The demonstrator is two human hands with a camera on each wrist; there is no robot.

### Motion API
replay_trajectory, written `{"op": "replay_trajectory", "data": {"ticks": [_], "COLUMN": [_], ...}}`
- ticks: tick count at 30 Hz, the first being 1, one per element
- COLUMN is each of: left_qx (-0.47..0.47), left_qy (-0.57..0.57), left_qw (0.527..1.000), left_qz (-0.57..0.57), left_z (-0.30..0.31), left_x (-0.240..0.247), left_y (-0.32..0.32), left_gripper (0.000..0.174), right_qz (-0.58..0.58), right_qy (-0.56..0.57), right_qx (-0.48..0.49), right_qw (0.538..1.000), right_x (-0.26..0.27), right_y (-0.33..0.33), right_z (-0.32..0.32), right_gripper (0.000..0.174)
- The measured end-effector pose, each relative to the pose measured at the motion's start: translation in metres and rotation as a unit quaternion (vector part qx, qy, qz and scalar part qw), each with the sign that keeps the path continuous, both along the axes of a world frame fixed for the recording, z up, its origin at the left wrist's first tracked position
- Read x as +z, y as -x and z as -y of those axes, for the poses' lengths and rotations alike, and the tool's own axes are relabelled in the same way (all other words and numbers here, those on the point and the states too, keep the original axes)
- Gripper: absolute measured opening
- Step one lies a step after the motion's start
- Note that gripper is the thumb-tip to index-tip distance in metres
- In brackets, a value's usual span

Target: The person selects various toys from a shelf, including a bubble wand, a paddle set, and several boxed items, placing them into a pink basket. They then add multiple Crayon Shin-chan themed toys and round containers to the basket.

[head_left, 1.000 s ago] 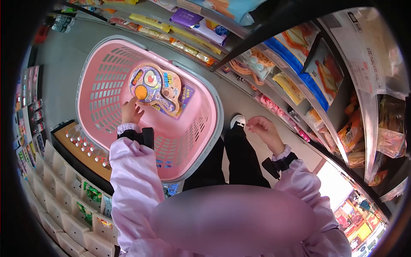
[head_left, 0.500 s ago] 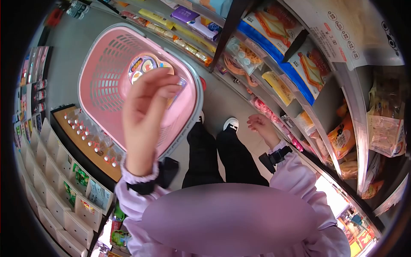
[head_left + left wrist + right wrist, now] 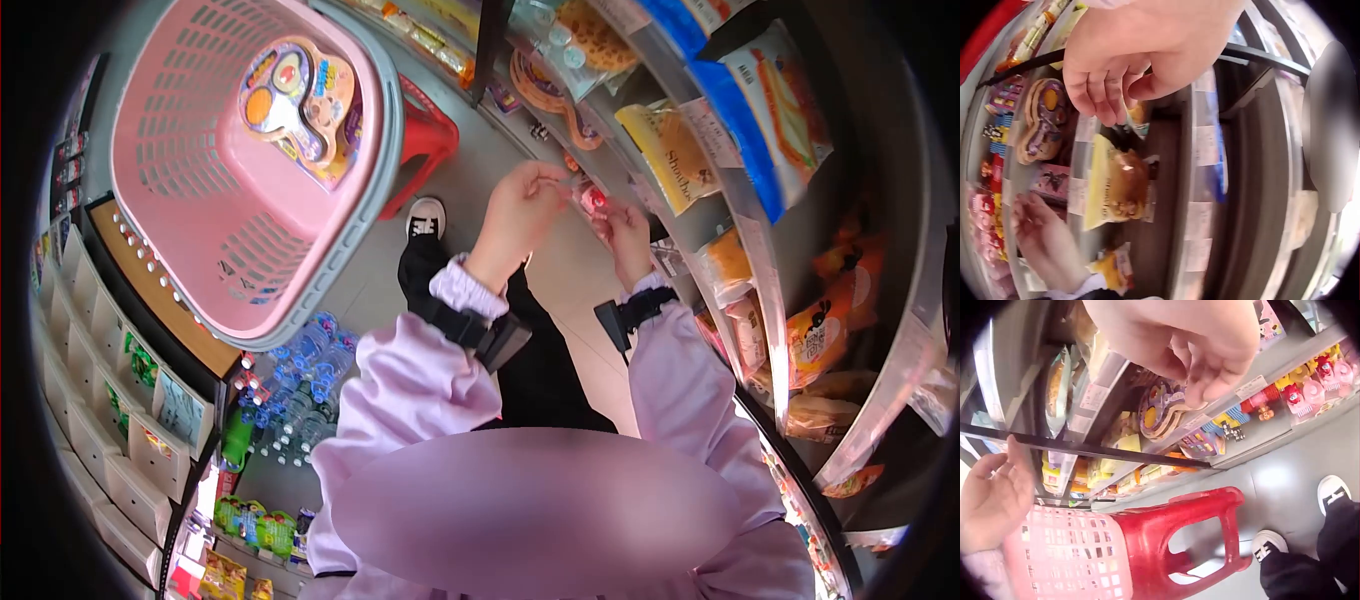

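Note:
My left hand hovers before the shelves, its fingers loosely bent, near a small red and pink item. My right hand is just right of that item; contact is unclear in the head view. In the left wrist view the left hand shows nothing in its fingers, above a yellow-edged bread packet. The right wrist view shows the right hand loosely curled and empty, over a pan-shaped package on the shelf. A similar package lies in the pink basket.
The basket stands by a red stool. Shelves of bread packets rise on the right, with toy packs low down. Bottles and pale bins are at the left. A foot is on the floor.
My left hand has moved out from over the basket, rightward to the shelves near my right hand. The right hand has risen slightly in view. The basket now appears further left.

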State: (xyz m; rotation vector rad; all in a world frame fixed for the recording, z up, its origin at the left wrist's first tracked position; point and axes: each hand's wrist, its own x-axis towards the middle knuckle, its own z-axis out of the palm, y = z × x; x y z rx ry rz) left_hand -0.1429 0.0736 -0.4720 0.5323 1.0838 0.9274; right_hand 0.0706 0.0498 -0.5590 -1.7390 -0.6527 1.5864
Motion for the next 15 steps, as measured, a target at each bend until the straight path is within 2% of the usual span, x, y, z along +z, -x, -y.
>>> {"op": "replay_trajectory", "data": {"ticks": [1,4,5,8,9,12,15], "left_qx": [-0.01,-0.013,-0.014,-0.028,-0.036,-0.05,-0.046], "left_qy": [0.028,0.056,0.059,0.068,0.072,0.094,0.109], "left_qw": [1.0,0.998,0.998,0.996,0.996,0.993,0.992], "left_qz": [0.0,-0.013,-0.023,-0.044,-0.046,-0.053,-0.049], "left_z": [-0.002,-0.004,-0.005,-0.001,0.001,0.011,0.023], "left_x": [-0.009,-0.032,-0.038,-0.057,-0.061,-0.072,-0.083], "left_y": [-0.001,-0.005,-0.007,-0.01,-0.01,-0.01,-0.009], "left_gripper": [0.024,0.026,0.026,0.028,0.028,0.028,0.028], "right_qz": [0.025,-0.013,0.025,0.021,0.02,0.017,-0.041], "right_qy": [0.01,0.022,0.025,-0.019,-0.002,-0.016,0.016], "right_qx": [-0.008,-0.046,-0.024,-0.046,-0.022,-0.019,-0.085], "right_qw": [1.0,0.999,0.999,0.999,1.0,1.0,0.995], "right_x": [0.002,-0.013,-0.015,-0.038,-0.023,-0.038,-0.049], "right_y": [0.004,0.008,0.008,0.008,0.018,0.019,0.02], "right_z": [-0.005,-0.024,-0.031,-0.046,-0.052,-0.06,-0.07], "right_gripper": [0.021,0.024,0.028,0.031,0.033,0.034,0.037]}}
